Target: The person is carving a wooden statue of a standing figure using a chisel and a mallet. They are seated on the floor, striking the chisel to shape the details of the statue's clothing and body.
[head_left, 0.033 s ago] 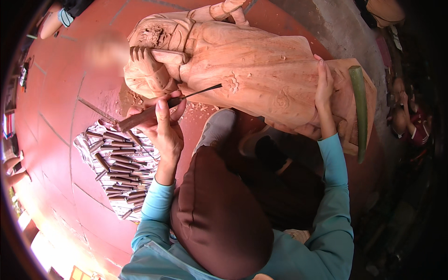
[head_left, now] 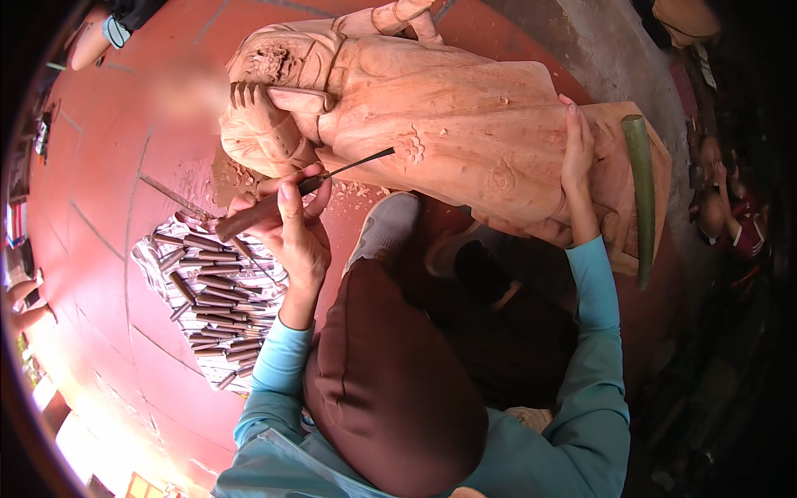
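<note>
My left hand (head_left: 292, 241) is closed around the wooden handle of a carving chisel (head_left: 249, 217). Its thin dark blade points up and right, with the tip over the near side of a carved wooden statue (head_left: 448, 91). The statue lies on its side across the view, with flower reliefs and folds cut into its robe. My right hand (head_left: 576, 158) rests with outstretched fingers on the statue near its base. A green, stalk-like rod (head_left: 639, 191) lies across that base.
Several wood-handled chisels (head_left: 217, 299) lie on a striped cloth (head_left: 158, 270) at left. Wood shavings (head_left: 353, 192) litter the red floor (head_left: 91, 274) beside my shoe (head_left: 392, 222). Another person's arm (head_left: 90, 46) shows at top left. More people sit at the far right.
My left hand and the chisel have shifted very slightly to the right. The right hand and the statue look the same.
</note>
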A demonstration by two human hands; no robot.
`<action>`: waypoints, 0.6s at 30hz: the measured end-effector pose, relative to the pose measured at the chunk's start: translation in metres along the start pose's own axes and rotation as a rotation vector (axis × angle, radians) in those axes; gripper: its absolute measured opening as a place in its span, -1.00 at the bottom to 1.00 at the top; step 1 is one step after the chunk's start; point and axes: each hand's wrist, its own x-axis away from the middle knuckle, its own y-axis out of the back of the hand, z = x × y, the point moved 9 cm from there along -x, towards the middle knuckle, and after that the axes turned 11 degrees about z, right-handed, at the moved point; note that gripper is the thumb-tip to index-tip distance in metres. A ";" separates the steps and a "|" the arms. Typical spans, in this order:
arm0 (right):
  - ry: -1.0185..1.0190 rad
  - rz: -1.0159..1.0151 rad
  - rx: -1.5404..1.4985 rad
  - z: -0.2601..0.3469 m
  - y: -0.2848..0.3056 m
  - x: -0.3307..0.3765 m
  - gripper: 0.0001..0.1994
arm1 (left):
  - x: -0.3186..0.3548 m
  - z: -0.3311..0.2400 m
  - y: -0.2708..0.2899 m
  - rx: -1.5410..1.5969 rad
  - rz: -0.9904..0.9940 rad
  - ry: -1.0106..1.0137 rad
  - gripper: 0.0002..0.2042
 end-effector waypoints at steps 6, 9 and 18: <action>0.012 0.001 0.020 -0.004 0.002 -0.003 -0.54 | 0.033 0.024 0.010 0.119 -0.226 -0.050 -0.72; 0.003 0.002 0.057 -0.002 0.002 -0.002 -0.53 | 0.040 0.031 0.009 0.152 -0.242 -0.030 -0.73; -0.007 -0.001 0.003 -0.006 0.004 -0.002 -0.51 | 0.026 -0.001 -0.012 0.362 -0.079 -0.020 -0.71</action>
